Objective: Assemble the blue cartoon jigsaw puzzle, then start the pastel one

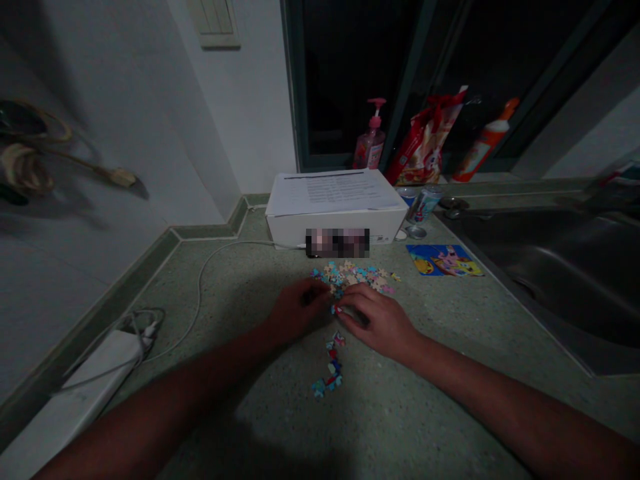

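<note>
Left hand: the left hand (300,308) lay curled, fingers bent inward at the near edge of the pile; the shadow hid whether it held anything.

Right hand: the right hand (375,322) reached across from the other side, its fingers drawn together and seeming to pinch a small puzzle piece (334,310) just beside the left hand's fingertips.

Puzzle pieces: a loose heap of jigsaw pieces (350,275) lay flat on the counter just beyond the hands, mostly tan, pale blue and pink, with knobbed edges. A thin, crooked trail of darker blue and red pieces (331,365) ran toward the person, nearer than the hands.

Picture card: a bright blue and yellow cartoon card (444,260) lay right of the heap.

Counter: speckled grey-green stone (260,400), with a steel sink (540,280) along its right side.

Behind the pieces: a white box (335,228) topped by a printed sheet (333,192), with a blurred patch on its front; a drink can (424,204) stood just right of it.

Windowsill: a pink pump bottle (370,143), a red bag (425,140) and an orange bottle (483,141).

Left edge: a white power strip (95,380) with a pale cable (200,293).
</note>
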A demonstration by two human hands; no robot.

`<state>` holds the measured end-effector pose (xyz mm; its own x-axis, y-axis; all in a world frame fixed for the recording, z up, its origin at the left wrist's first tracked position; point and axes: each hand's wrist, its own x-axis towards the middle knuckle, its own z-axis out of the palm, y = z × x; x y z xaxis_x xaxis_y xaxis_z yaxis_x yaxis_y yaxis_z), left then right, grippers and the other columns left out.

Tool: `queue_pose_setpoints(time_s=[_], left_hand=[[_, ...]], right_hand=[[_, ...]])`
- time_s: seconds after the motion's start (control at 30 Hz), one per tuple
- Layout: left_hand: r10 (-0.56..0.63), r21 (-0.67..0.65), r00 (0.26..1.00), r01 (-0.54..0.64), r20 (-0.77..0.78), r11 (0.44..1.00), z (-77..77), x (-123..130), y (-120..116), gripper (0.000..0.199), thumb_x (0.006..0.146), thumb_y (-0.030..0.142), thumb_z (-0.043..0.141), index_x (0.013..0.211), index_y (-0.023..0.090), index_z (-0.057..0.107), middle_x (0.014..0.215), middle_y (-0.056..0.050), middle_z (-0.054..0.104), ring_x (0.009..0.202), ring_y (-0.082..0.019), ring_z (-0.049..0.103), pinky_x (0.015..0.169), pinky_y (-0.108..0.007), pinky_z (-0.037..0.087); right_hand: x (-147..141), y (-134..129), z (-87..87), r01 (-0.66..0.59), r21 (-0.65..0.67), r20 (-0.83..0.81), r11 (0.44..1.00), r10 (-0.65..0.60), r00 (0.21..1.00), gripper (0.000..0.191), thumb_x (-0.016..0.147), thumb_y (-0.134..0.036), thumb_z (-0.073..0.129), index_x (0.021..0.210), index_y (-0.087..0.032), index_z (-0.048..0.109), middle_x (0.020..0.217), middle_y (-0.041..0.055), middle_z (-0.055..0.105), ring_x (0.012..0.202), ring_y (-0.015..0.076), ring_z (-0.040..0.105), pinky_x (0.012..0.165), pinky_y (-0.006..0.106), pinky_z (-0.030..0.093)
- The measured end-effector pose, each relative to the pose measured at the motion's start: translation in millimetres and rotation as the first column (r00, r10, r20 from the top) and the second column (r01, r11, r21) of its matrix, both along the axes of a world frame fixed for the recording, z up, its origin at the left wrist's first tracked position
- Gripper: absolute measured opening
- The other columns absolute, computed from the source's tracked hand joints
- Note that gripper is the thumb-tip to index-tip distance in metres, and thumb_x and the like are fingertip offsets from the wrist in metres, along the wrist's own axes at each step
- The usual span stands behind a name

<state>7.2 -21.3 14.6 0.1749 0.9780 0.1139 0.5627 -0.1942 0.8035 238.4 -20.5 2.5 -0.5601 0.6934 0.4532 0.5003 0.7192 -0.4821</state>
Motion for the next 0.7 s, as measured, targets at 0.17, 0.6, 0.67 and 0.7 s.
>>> queue_pose_setpoints(time_s=[0.17,0.6,0.67,0.7], left_hand=[[0.122,0.191,0.983,-0.094,-0.136,0.977,-10.1,-13.9,15.6,0.022,0.094,0.015,0.066,0.110,0.026,0.077,0.104,-0.004,0.080,0.095,-0.022,0.074,0.093,-0.043,0.063],[0.105,0.263,0.902,0.009,-0.419,0.965,-11.6,-19.5,22.9,0.027,0.093,0.012,0.067,0.115,0.025,0.076,0.114,-0.009,0.077,0.111,-0.030,0.069,0.102,-0.052,0.059],[0.101,0.265,0.894,0.020,-0.436,0.964,-11.5,-19.5,22.5,0.025,0.095,0.015,0.067,0.116,0.023,0.076,0.114,-0.011,0.076,0.112,-0.031,0.068,0.104,-0.053,0.058],[0.098,0.267,0.891,0.027,-0.443,0.963,-11.3,-19.6,22.2,0.024,0.096,0.016,0.067,0.116,0.023,0.077,0.114,-0.011,0.076,0.113,-0.031,0.068,0.104,-0.054,0.058]], right_hand=[[-1.1,-0.3,-1.5,-0.079,-0.096,0.053,0.992,0.085,0.995,0.013,0.100,-0.019,0.067,0.108,-0.024,0.075,0.106,0.0078,0.075,0.104,0.0240,0.073,0.090,0.039,0.061],[0.4,-1.3,-3.1,-0.105,-0.143,0.066,0.984,0.115,0.991,0.013,0.102,-0.024,0.066,0.109,-0.024,0.078,0.109,0.0091,0.074,0.106,0.0256,0.070,0.093,0.043,0.058],[0.1,-1.3,-3.0,-0.107,-0.138,0.064,0.985,0.117,0.991,0.014,0.103,-0.024,0.066,0.108,-0.024,0.079,0.107,0.0087,0.074,0.105,0.0252,0.070,0.092,0.042,0.058],[-0.2,-1.3,-2.9,-0.104,-0.136,0.064,0.985,0.114,0.991,0.014,0.103,-0.023,0.066,0.108,-0.025,0.079,0.107,0.0083,0.074,0.104,0.0250,0.071,0.091,0.042,0.058]])
